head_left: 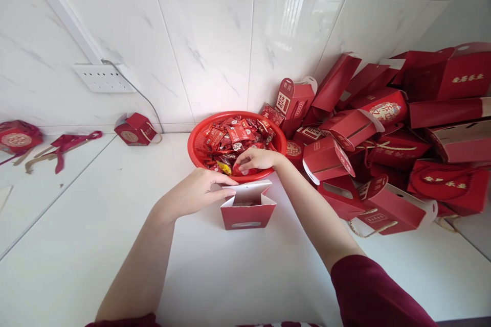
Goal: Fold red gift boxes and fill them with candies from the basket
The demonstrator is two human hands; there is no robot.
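A small red gift box (pixel 247 216) stands upright on the white table with its top flaps apart and pale inside showing. My left hand (pixel 197 189) pinches the box's left upper edge between thumb and fingers. Just behind it sits a red plastic basket (pixel 195 150) heaped with candies (pixel 240 133), mostly in red wrappers. Over the basket's front part, my right hand (pixel 257 160) has its fingers curled down on a red-wrapped candy (pixel 237 169). A yellow-wrapped candy (pixel 224 167) lies beside those fingers. What is inside the box is hard to make out.
Red gift boxes (pixel 353 130) are piled on the right, some with rope handles, close to my right forearm. At the back left are a hexagonal red box (pixel 136 129), ribbons (pixel 63 147) and another red box (pixel 19 136). A power strip (pixel 103 78) hangs on the tiled wall.
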